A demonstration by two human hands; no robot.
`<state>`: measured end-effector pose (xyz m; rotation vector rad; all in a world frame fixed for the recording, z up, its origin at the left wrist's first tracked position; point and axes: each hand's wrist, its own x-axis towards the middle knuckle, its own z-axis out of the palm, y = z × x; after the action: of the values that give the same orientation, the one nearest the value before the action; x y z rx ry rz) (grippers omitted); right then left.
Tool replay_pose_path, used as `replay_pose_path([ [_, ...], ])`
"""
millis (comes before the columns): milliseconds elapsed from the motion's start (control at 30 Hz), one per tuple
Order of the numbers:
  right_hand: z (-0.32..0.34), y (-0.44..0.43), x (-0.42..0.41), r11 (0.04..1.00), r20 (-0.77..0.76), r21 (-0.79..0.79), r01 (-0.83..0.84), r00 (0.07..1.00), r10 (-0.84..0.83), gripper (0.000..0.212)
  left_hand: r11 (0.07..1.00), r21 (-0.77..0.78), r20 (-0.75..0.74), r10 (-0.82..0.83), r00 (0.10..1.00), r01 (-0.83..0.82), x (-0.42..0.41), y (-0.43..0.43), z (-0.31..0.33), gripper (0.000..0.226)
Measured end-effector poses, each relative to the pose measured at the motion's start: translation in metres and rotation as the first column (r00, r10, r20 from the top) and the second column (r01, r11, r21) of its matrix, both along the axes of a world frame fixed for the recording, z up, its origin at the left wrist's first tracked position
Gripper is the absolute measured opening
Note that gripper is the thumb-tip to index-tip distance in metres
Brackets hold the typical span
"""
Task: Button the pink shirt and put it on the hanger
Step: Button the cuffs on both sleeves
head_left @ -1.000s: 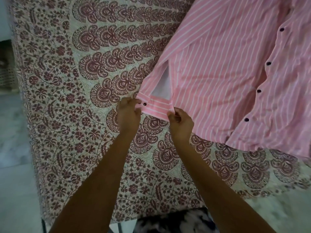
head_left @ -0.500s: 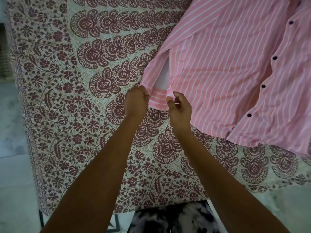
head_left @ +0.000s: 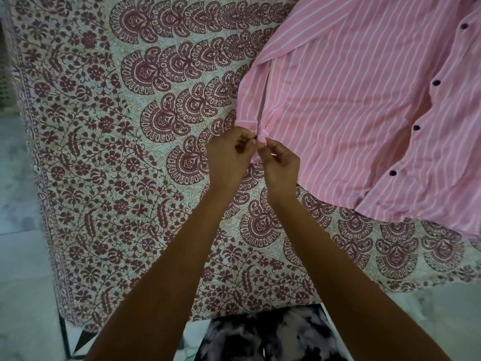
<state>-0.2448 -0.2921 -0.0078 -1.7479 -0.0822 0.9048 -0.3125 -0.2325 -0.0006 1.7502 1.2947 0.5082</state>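
Pink shirt [head_left: 351, 113] lies spread on the printed bedspread [head_left: 130, 126], filling the upper right of the view, front side up, with a row of dark buttons [head_left: 436, 82] down the placket. We cannot tell whether those are through their holes. Both hands work at the sleeve cuff [head_left: 261, 138], at the shirt's left edge. The left hand [head_left: 229, 157] has its fingers curled, and its thumb and forefinger pinch one cuff edge. The right hand [head_left: 281, 165] pinches the opposite edge the same way. The two edges are drawn together and the cloth is bunched between them. The cuff button itself is hidden by the fingers. We judge the cloth thin, light and limp, since it creases freely and shows no stiffness of its own. The doubled cuff and placket should be somewhat firmer. It looks neither fragile nor slippery, though it would likely drag across the bedspread if pulled. For buttoning, we would pinch just beside the button and the hole, so that the slack cloth cannot fold away. For hanging, we would lift it by the shoulders or collar, which are out of view. No hanger is in view.
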Motion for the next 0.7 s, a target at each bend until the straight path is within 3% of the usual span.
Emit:
replay_pose_path([
  [300,0.004,0.001,0.002,1.000,-0.130,0.005,-0.027,0.991,0.027,0.015,0.993,-0.003,0.001,-0.116,0.993,0.116,-0.006,0.009,-0.001,0.009],
  [467,0.007,-0.002,0.008,0.995,-0.169,0.061,-0.073,0.982,0.082,0.026,0.979,-0.021,0.014,-0.201,0.979,0.201,-0.011,0.016,-0.005,0.008],
  [700,0.005,0.002,0.012,0.985,0.116,-0.022,-0.169,0.979,0.170,0.010,0.988,-0.028,0.001,-0.153,0.988,0.152,-0.006,0.014,-0.002,0.017],
])
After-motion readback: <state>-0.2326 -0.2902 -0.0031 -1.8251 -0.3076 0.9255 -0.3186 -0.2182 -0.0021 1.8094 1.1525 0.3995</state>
